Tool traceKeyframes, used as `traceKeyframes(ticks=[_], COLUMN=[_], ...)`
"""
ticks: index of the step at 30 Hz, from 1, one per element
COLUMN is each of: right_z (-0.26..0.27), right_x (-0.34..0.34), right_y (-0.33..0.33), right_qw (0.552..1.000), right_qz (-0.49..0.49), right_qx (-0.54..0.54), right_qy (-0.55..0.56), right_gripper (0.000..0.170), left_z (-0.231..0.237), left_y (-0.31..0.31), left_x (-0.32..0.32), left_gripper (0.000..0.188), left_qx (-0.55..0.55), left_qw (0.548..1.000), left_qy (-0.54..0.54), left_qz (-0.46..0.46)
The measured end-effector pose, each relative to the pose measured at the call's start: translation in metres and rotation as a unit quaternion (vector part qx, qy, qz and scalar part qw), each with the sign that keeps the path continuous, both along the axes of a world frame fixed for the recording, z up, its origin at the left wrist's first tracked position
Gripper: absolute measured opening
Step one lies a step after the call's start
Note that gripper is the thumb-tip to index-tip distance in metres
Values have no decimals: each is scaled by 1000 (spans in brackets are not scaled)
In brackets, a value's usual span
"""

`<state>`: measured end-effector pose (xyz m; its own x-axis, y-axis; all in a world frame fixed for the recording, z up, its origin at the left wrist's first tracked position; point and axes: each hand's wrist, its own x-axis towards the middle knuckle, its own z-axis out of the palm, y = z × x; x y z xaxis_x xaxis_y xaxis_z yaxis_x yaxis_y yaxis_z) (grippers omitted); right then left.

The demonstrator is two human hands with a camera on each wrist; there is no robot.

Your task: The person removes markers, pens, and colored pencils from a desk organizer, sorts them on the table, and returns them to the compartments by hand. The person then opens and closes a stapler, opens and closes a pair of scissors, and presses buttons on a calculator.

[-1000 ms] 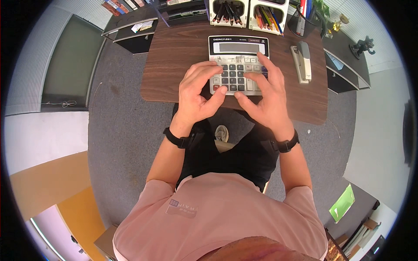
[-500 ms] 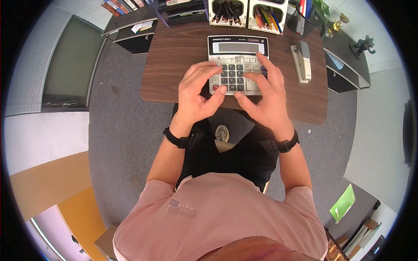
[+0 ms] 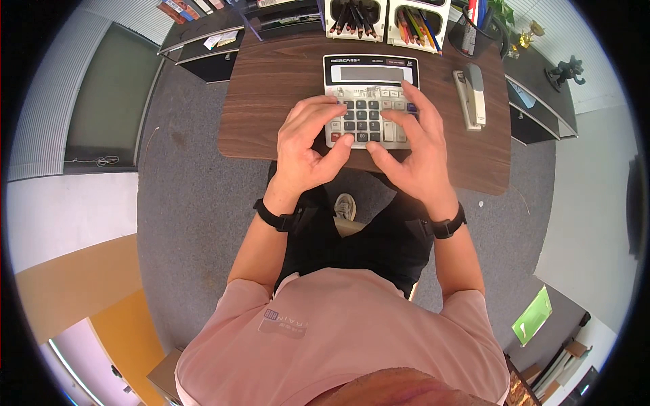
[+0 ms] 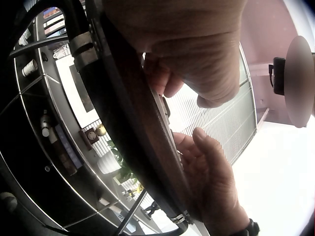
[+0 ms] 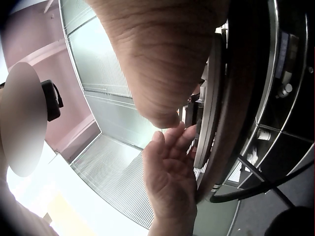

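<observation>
A white and black desktop calculator (image 3: pixel 362 116) lies on the wooden desk, its screen at the far end and its keypad between my hands. My left hand (image 3: pixel 301 145) is at its left side, fingertips over the left keys and thumb at the near edge. My right hand (image 3: pixel 421 152) spans the right side, one finger reaching up near the screen and the thumb at the near edge. Both hands have loosely bent fingers and grip nothing. In the right wrist view, the calculator's side (image 5: pixel 209 113) shows beside the left hand (image 5: pixel 170 182); keys under the fingers are hidden.
The desk (image 3: pixel 271 74) has a stapler (image 3: pixel 470 98) standing to the right. Along the back are white holders with dark pencils (image 3: pixel 353 21) and coloured pencils (image 3: pixel 418 30), plus a mesh pen cup (image 3: pixel 474 37). Low shelves flank the desk.
</observation>
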<state>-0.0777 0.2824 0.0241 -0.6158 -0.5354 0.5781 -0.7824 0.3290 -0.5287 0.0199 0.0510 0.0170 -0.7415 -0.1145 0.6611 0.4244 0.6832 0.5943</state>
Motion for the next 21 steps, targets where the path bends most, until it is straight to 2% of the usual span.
traceKeyframes(ticks=[21], right_z=[0], right_x=[0], right_y=[0], right_qw=[1000], right_qz=[-4], right_qx=[-4], right_qy=[-10], right_gripper=[48], left_z=[3], left_y=[3], left_x=[1], left_gripper=[38], left_qx=[21], left_qw=[1000], left_qy=[-12], left_qz=[2])
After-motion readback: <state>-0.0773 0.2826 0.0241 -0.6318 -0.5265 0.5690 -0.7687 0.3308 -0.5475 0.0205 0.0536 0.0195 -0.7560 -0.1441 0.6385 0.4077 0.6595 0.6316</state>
